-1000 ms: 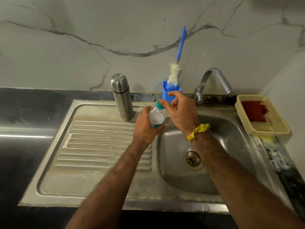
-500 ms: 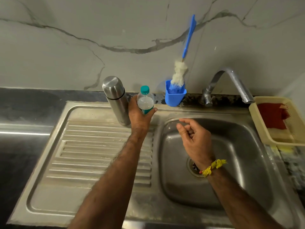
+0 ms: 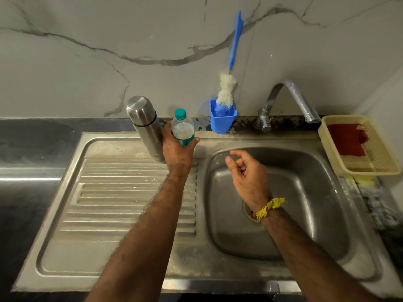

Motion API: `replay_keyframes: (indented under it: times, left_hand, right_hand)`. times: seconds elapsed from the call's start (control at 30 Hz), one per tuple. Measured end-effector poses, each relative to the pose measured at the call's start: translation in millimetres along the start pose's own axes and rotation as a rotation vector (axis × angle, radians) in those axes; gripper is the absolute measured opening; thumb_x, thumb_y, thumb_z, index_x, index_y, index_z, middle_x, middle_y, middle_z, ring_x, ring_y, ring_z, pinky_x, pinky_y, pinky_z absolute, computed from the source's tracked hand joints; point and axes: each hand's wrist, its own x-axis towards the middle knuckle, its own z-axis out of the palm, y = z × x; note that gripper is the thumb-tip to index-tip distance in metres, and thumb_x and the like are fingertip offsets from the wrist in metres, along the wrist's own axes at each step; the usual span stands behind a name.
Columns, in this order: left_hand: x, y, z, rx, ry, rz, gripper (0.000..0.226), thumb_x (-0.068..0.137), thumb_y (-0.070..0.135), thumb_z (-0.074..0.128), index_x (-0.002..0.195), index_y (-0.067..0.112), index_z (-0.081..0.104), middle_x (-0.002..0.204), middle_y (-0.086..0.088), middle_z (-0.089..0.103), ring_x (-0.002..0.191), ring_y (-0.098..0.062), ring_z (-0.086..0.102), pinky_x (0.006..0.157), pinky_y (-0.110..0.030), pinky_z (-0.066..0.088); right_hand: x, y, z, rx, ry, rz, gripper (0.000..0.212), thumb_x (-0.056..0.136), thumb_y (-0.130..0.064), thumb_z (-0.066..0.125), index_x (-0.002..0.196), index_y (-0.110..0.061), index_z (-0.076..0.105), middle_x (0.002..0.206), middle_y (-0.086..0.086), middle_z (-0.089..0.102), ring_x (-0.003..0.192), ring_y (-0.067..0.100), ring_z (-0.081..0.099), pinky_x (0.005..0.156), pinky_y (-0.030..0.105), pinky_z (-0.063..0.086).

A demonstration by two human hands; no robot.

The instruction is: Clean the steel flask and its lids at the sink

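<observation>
Your left grip [image 3: 177, 149] grasps one plastic bottle [image 3: 182, 128]; one steel flask [image 3: 146, 125] stands just left. Your right grip [image 3: 246, 173] hangs released, empty.

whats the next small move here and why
Probably set the small plastic bottle down on the sink ledge and let go. The left hand grips it upright right beside the steel flask, whose lid is on and which nobody holds. The right hand hangs loosely curled over the basin, holding nothing, so it could then reach the flask.
</observation>
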Motion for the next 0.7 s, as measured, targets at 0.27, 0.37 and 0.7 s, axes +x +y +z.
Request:
replay_keyframes:
  times: [0.27, 0.37, 0.7]
  left_hand:
    - [-4, 4, -1, 0.018, 0.012, 0.028, 0.081, 0.075, 0.025, 0.090, 0.142, 0.016, 0.046, 0.136, -0.003, 0.060, 0.126, -0.023, 0.058, 0.107, -0.040, 0.050]
    - [-4, 3, -4, 0.022, -0.003, 0.028, 0.080, 0.076, 0.024, 0.089, 0.142, 0.016, 0.045, 0.137, -0.003, 0.059, 0.127, -0.023, 0.057, 0.107, -0.037, 0.048]
    - [-8, 5, -5, 0.062, -0.044, 0.008, 0.079, 0.080, 0.019, 0.085, 0.145, 0.017, 0.042, 0.140, -0.004, 0.056, 0.132, -0.025, 0.053, 0.107, -0.040, 0.046]
  right_hand:
    - [-4, -1, 1, -0.035, -0.015, -0.006, 0.032, 0.097, -0.029, 0.063, 0.122, -0.009, 0.064, 0.058, -0.011, 0.053, 0.055, 0.001, 0.054, 0.059, 0.022, 0.050]
    - [-8, -2, 2, -0.043, -0.024, -0.006, 0.033, 0.097, -0.030, 0.063, 0.123, -0.009, 0.063, 0.059, -0.010, 0.055, 0.058, 0.001, 0.056, 0.061, 0.022, 0.050]
    - [-16, -5, 0, -0.064, -0.064, 0.018, 0.037, 0.098, -0.029, 0.061, 0.128, -0.007, 0.061, 0.062, -0.009, 0.055, 0.058, 0.003, 0.054, 0.063, 0.019, 0.050]
